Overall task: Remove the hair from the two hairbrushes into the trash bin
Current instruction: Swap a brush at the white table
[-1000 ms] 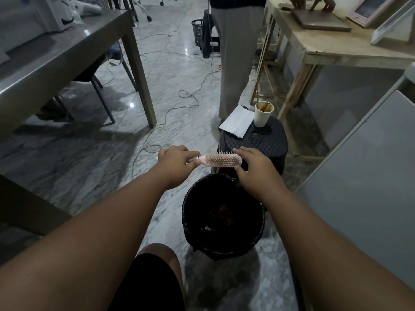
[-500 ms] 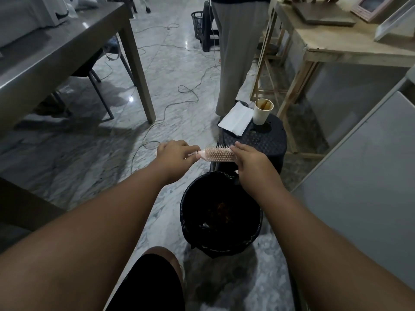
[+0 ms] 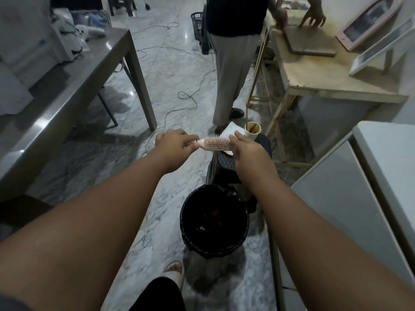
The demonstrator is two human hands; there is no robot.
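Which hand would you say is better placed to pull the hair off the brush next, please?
Probably the right hand: its fingers are already at the bristled head of the pink hairbrush. The left hand pinches the handle end, steadying the brush. The trash bin sits on the floor, nearer the person than the brush.

Ahead of you a person in pale trousers (image 3: pixel 231 70) stands on the marble floor (image 3: pixel 170 70), cables (image 3: pixel 190 95) trailing past. A grey desk (image 3: pixel 74 86) runs along your left. Far right, a wooden desk (image 3: pixel 332 84) holds framed pictures (image 3: pixel 368 23). A paper cup (image 3: pixel 252 130) sits on a dark stool (image 3: pixel 226 163).
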